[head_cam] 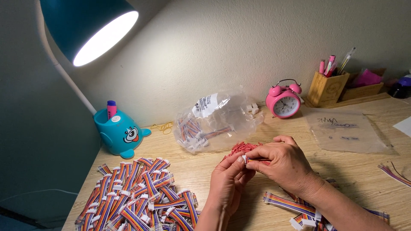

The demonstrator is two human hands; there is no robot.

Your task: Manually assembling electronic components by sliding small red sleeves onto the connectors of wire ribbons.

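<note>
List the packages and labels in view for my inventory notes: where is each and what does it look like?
Clear plastic bag: desk centre by the wall, crumpled, holding striped cables.
White label: rectangular, on that bag's top.
Flat clear bag: right of the pink alarm clock, empty, dark markings.

Home desk used for piecework, wooden desk against a plain wall, teal lamp at the left edge, pink alarm clock and pen holder along the back edge, cable pile at the front left corner

Two bare forearms (no sleeves, no rings)
</note>
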